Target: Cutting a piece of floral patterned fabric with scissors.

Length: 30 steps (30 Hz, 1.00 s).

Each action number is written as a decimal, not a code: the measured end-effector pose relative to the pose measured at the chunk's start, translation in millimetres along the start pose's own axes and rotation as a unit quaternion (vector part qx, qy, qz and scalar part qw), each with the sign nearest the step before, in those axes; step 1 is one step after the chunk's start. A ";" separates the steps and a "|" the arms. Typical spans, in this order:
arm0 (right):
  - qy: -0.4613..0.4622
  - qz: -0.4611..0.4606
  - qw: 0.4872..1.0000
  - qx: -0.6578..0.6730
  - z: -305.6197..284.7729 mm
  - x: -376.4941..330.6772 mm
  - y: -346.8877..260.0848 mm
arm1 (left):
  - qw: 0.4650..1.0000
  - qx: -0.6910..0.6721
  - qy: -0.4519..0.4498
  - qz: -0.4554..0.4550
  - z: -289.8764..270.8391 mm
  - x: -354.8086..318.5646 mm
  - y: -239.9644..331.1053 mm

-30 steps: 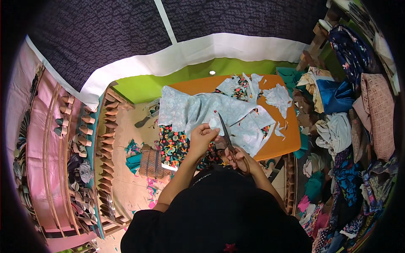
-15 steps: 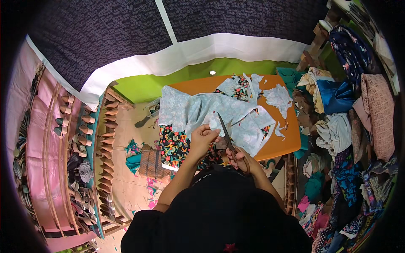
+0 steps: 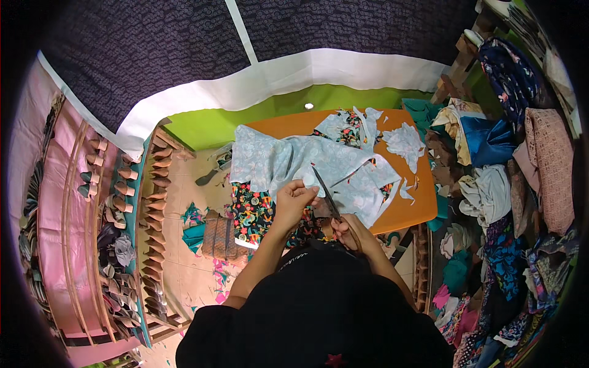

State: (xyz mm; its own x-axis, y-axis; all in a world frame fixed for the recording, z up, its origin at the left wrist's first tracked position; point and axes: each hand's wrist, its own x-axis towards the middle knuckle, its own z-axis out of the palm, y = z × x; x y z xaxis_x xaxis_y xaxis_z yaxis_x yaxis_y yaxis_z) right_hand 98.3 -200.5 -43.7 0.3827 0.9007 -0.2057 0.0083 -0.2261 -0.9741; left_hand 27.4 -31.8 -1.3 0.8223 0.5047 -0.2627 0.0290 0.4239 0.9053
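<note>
My right hand (image 3: 350, 232) is wrapped round the handles of a pair of dark scissors (image 3: 327, 195), whose blades point up and away to the left. Between the fingers of my left hand (image 3: 294, 201) is pinched a small pale fabric piece (image 3: 313, 179), right beside the blades. Under both hands spreads a large fabric (image 3: 264, 156), pale on its upturned side, with its black, colourful printed side (image 3: 253, 211) showing at the near left. The fabric lies on an orange table (image 3: 408, 205). My fingers partly hide the held piece.
Fabric scraps (image 3: 405, 145) lie on the table's right part. Heaped cloth (image 3: 485, 190) crowds the right side. Racks with rows of wooden shoe lasts (image 3: 156, 224) stand at left. A brown textured material (image 3: 218, 236) lies near the table's left, and a dark patterned curtain (image 3: 172, 55) hangs beyond.
The scissors have turned slightly, and their blades now look closer together beside the pale piece. My left hand has barely shifted.
</note>
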 end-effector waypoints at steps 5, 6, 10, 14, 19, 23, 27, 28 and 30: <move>0.011 -0.012 0.990 0.137 5.4 -1.2 -17.7 | 1.000 0.018 -0.017 -0.009 -1.5 1.3 -2.3; 0.002 -0.018 0.983 0.182 4.8 0.0 -19.9 | 1.000 0.018 -0.017 -0.010 -1.0 0.5 -2.6; -0.035 0.028 0.975 0.219 3.2 1.5 -18.6 | 0.999 0.003 -0.041 -0.019 2.5 -2.5 -5.8; -0.037 0.037 0.972 0.231 4.0 -1.3 -28.5 | 0.999 -0.005 -0.042 -0.024 3.6 -2.0 -5.3; -0.033 0.060 0.974 0.214 2.7 -1.0 -27.5 | 0.999 0.004 -0.042 -0.020 3.3 -2.7 -3.5; -0.051 0.071 0.964 0.250 1.5 -2.0 -30.7 | 0.999 0.007 -0.032 -0.016 4.7 -3.0 -2.6; -0.051 0.087 0.904 0.416 0.8 -1.4 -14.9 | 0.999 -0.008 -0.046 -0.012 4.5 -1.7 -4.2; -0.051 0.087 0.904 0.416 2.2 -1.7 -14.7 | 0.996 -0.069 -0.037 -0.036 5.7 -2.2 -2.3; -0.034 0.037 0.946 0.320 4.8 -2.0 -15.5 | 0.989 -0.130 -0.028 -0.061 6.3 -0.9 -4.0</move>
State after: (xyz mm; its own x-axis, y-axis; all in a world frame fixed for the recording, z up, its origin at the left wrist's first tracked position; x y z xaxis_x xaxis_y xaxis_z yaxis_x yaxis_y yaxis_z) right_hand 93.0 -197.0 -28.7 0.3006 0.9177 -0.2597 -0.5853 -0.0375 -0.8099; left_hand 30.1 -38.6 -2.6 0.8524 0.3976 -0.3395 -0.0104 0.6622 0.7493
